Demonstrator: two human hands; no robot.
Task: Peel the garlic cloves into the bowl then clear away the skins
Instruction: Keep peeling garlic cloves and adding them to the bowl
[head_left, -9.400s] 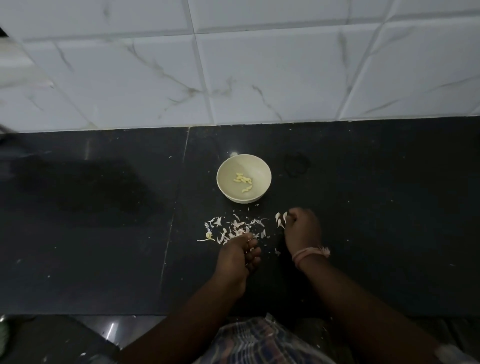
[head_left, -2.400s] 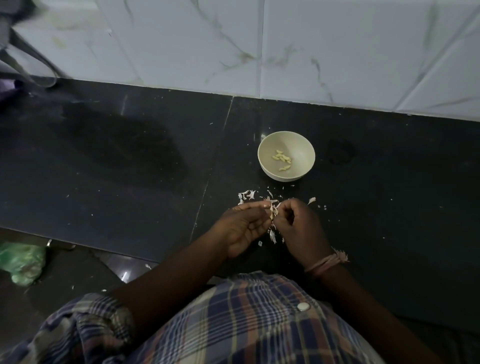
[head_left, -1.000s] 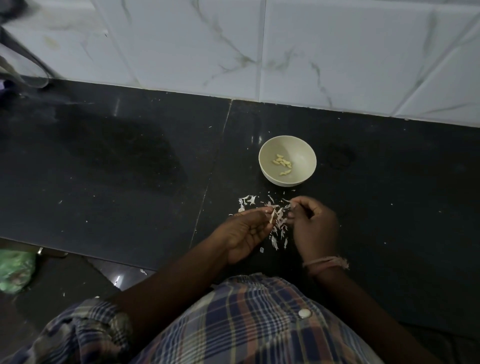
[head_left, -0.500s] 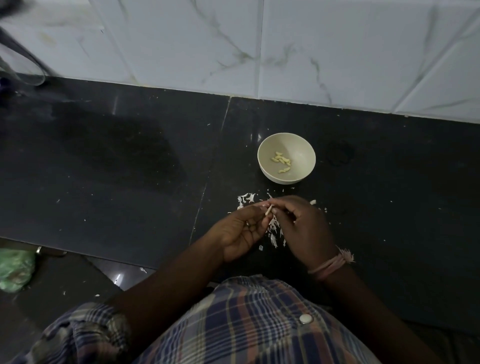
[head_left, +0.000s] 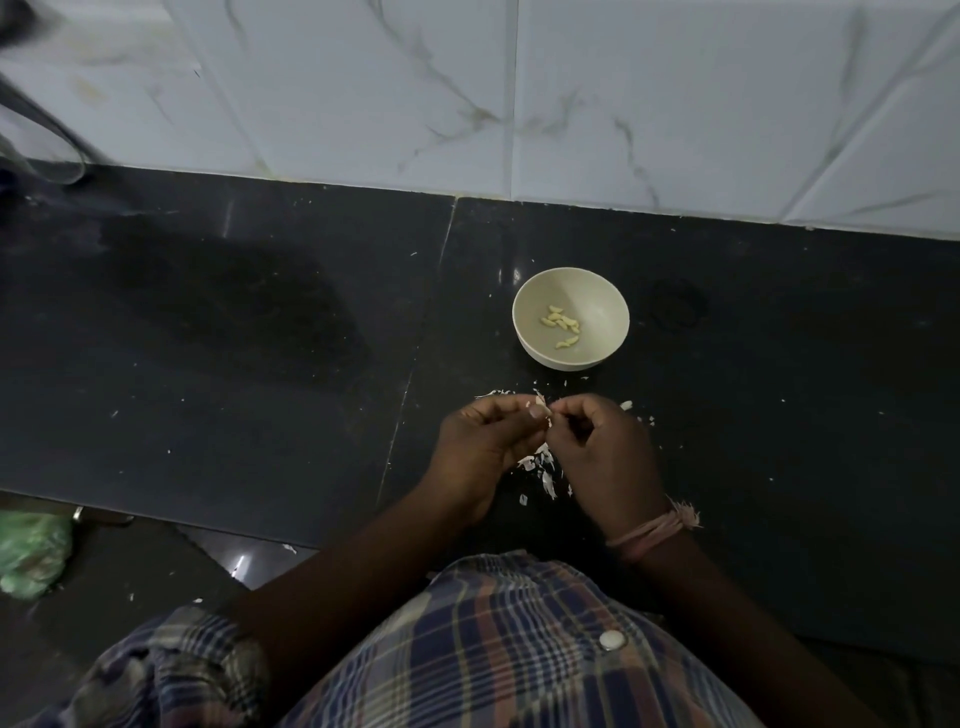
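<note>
1. Two hands meet over the dark table (head_left: 260, 364): the left hand (head_left: 480, 452) and the right hand (head_left: 605, 457) are both curled, their fingertips pinching one small garlic clove (head_left: 543, 410) between them, a pale flake of skin sticking up from it. That is each grip: closed tight on the clove.
2. Straight ahead of the grip, near but not touching, sits the cream bowl (head_left: 597, 306), holding a few peeled cloves (head_left: 561, 325) on its bottom.
3. Loose skins (head_left: 540, 467) lie on the table under and just behind the grip, with more flakes between the hands and the bowl and a few to the right of the right hand.
4. Nothing stands between the grip and the bowl except those flakes.
5. A frayed pink wrist thread (head_left: 652, 530) wraps the right wrist.
6. Beyond the bowl the table ends against a white marble-veined tiled wall (head_left: 675, 104).
7. Left of the grip a seam crosses the slab, and past it lies a broad stretch of dark table with scattered specks.
8. Behind the left hand the table's near edge runs diagonally; below it, far to the left, a green bag (head_left: 31, 551) lies on the floor.
9. A checked shirt (head_left: 493, 649) fills the space nearest the camera.
10. At the far left corner a blurred dark object (head_left: 36, 140) cannot be made out.
</note>
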